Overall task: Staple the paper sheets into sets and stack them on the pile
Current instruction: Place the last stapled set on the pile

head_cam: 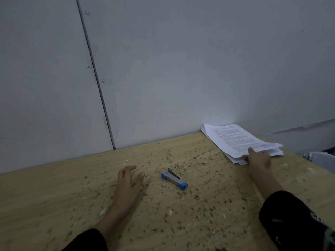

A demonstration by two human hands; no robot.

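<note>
Stretching out to the far right, the right grip pinches the near edge of the top paper sheets, thumb on top, their corner raised a little off the pile by the wall. The left grip rests released on the speckled bench, fingers loosely curved, holding nothing. A blue-and-grey stapler lies flat between the two.
</note>
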